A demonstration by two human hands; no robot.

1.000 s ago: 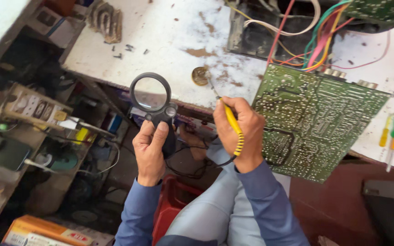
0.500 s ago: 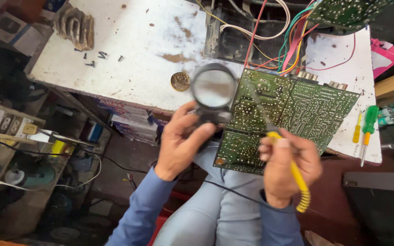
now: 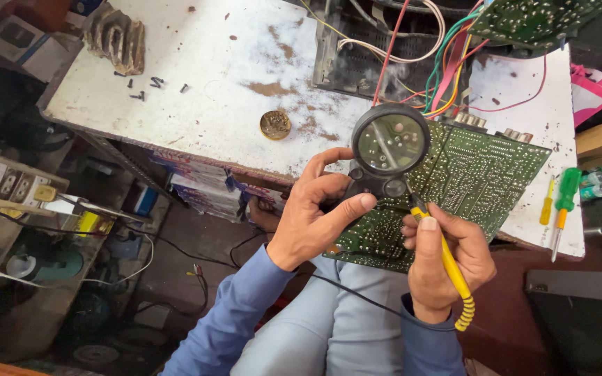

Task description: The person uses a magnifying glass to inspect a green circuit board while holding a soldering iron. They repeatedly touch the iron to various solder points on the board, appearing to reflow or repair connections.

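Left hand (image 3: 311, 219) grips a black magnifying glass (image 3: 389, 146) by its handle, lens over the green circuit board (image 3: 482, 174). Right hand (image 3: 444, 261), just beside it, wraps closed around a yellow soldering iron (image 3: 451, 268), tip on the board under the lens. Beyond the left hand, a small round tin (image 3: 274, 124) sits on the white bench (image 3: 196, 104). Screwdrivers (image 3: 559, 205) lie well right of the right hand.

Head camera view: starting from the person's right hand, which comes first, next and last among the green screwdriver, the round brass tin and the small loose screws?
Measured from the right hand:
1. Green screwdriver, just to its right on the white table edge.
2. Round brass tin, up and to the left, beyond the magnifier.
3. Loose screws, far left, near the table's back corner.
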